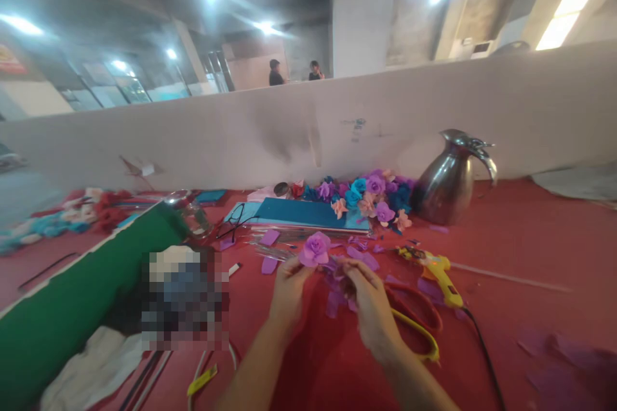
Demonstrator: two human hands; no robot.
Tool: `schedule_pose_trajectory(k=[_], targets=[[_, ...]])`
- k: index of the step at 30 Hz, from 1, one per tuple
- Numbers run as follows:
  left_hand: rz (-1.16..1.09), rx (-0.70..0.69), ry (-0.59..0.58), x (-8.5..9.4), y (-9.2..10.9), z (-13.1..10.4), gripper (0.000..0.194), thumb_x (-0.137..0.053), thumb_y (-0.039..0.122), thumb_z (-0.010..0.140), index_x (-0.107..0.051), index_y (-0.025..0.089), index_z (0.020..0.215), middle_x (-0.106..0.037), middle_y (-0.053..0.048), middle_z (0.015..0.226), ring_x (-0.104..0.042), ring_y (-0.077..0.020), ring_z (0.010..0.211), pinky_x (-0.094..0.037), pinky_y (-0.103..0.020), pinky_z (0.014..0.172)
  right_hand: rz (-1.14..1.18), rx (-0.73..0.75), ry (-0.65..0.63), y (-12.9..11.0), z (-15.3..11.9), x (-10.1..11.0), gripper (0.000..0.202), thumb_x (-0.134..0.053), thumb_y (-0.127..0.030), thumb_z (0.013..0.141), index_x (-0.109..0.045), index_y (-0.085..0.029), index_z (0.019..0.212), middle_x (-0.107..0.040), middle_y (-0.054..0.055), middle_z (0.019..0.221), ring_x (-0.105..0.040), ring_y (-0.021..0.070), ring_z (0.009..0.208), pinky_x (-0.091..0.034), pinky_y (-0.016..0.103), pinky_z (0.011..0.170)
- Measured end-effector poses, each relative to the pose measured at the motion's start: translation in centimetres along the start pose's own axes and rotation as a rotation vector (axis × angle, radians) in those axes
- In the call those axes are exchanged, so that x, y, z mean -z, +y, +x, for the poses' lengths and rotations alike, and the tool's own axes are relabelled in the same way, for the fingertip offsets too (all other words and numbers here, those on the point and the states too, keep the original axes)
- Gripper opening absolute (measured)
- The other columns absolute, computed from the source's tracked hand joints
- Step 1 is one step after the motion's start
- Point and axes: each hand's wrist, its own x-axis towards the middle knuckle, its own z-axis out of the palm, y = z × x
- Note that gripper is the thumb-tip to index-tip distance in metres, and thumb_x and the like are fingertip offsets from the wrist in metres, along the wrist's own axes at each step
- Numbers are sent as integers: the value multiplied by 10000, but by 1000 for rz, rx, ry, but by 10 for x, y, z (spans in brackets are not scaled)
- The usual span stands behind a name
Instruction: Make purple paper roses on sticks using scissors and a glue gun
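Between the thumb and fingers of my left hand (290,286) is a purple paper flower (315,248), its open bloom facing up. Close by on the right, my right hand (366,302) is closed in a pinch beside the flower. Purple paper shows at its fingertips, but I cannot make out exactly what it grips. Loose purple paper petals (268,264) lie on the red tabletop (313,372) around both hands. Right of my right hand rest scissors with red and yellow handles (424,340). Beyond them lies a yellow glue gun (443,276).
Finished paper flowers (375,186) are heaped at the back, beside blue paper sheets (303,212) and black-framed glasses (236,221). A steel jug (448,180) stands back right. A green panel (91,289) and cables (193,376) occupy the left. A low wall (216,135) borders the table.
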Motion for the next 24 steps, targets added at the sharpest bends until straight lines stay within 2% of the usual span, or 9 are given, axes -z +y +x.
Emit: schedule_pose_trajectory(k=[1, 3, 6, 8, 11, 15, 19, 24], targets=[[-29, 18, 22, 2, -1, 2, 96, -749, 244, 624, -744, 168, 682, -708, -24, 687, -603, -172, 691, -462, -285, 730, -95, 6, -18, 7, -2, -2, 195, -645, -374, 695, -682, -186, 732, -631, 5, 612, -492, 123, 496, -370, 224, 468], [-102, 44, 77, 5, -2, 7, 94, -764, 237, 584, -730, 178, 650, -709, -15, 680, -600, -158, 665, -463, -273, 710, -375, 73, -146, 22, -8, -5, 183, -579, -334, 727, -674, -183, 682, -627, 17, 576, -518, 145, 495, -387, 239, 479], [-200, 103, 152, 6, -1, 11, 150, -787, 209, 533, -725, 189, 669, -700, -1, 643, -613, -152, 670, -471, -263, 724, -815, 324, -392, 34, -20, -7, 240, -483, -224, 785, -700, -194, 687, -697, 58, 679, -620, 184, 628, -441, 262, 605], [-260, 130, 174, 5, 3, 11, 223, -805, 192, 497, -731, 184, 707, -690, -3, 607, -637, -171, 722, -473, -275, 782, -953, 409, -433, 34, -24, -6, 291, -441, -184, 809, -727, -197, 758, -726, 72, 738, -653, 196, 667, -459, 270, 645], [-287, 133, 169, 3, 7, 9, 296, -818, 190, 479, -738, 175, 763, -692, -14, 591, -654, -196, 764, -466, -296, 829, -942, 412, -360, 26, -20, -1, 316, -431, -198, 834, -744, -185, 879, -750, 91, 812, -682, 214, 692, -492, 286, 662], [-253, 120, 95, 5, 5, 7, 353, -826, 224, 502, -743, 168, 841, -727, -37, 684, -659, -212, 814, -471, -317, 832, -848, 364, -299, 18, -9, 4, 298, -467, -255, 849, -747, -188, 925, -756, 107, 873, -692, 243, 736, -517, 332, 713], [-196, 90, 52, 7, 2, 7, 315, -813, 239, 562, -745, 172, 863, -735, -38, 738, -656, -206, 822, -478, -318, 814, -795, 336, -284, 17, -6, 5, 263, -515, -263, 835, -744, -195, 943, -756, 109, 875, -689, 263, 746, -511, 379, 764], [-192, 100, 50, 4, 2, 5, 231, -806, 224, 598, -749, 159, 813, -713, -49, 665, -645, -201, 752, -481, -322, 769, -793, 363, -288, 17, -8, 4, 255, -511, -253, 839, -750, -209, 914, -755, 103, 856, -688, 268, 761, -503, 383, 768]])
